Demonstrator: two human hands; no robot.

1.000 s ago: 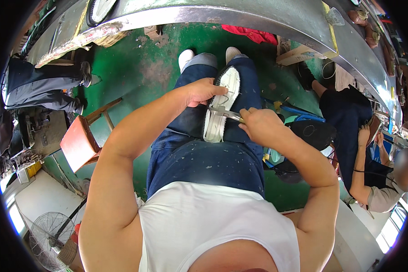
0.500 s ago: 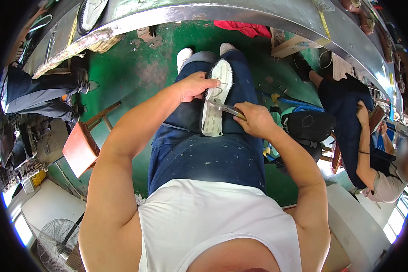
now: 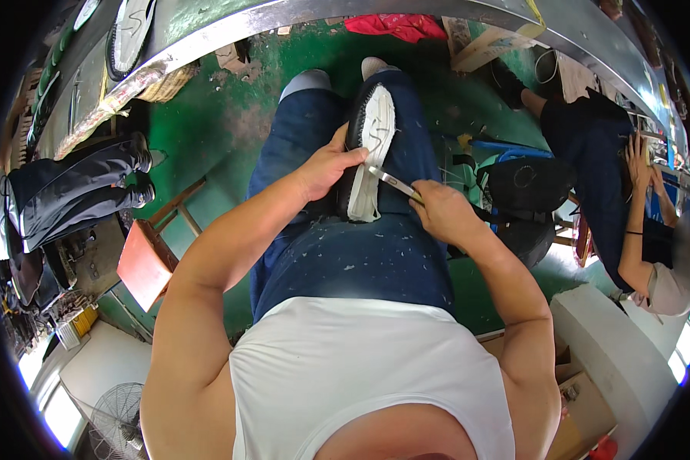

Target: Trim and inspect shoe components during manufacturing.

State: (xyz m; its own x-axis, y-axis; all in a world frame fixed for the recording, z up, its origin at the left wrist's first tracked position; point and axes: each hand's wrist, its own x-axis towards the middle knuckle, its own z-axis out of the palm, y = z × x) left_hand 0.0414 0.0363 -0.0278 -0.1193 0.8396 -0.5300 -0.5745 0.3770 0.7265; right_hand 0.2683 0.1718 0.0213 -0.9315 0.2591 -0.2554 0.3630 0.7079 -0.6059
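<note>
A partly made shoe (image 3: 378, 126) rests sole-up across my lap, its black upper showing along the left side and pale sole face upward. Dark ridged stitching or pleating rims the toe, and a curved line marks the sole. My left hand (image 3: 330, 166) wraps the shoe's left side, thumb pressed on the sole edge. In my right hand (image 3: 442, 208) is a silvery metal hand tool (image 3: 394, 182) with a yellowish grip partly hidden by my fingers. The tool's metal end reaches the sole close to my left thumb; I cannot tell whether it touches.
A metal-edged workbench (image 3: 207, 44) curves across the far side, with another shoe (image 3: 133, 34) at its left. An orange-brown stool (image 3: 147, 264) stands left, a black bag (image 3: 530, 184) right. Another person (image 3: 599, 176) sits at right; a person's legs (image 3: 84, 184) show left. A fan (image 3: 119, 418) is near left.
My right hand has drawn slightly down and right, and the tool's end now lies nearer the sole's right part. The shoe has tipped slightly, showing more black upper. My view has shifted.
</note>
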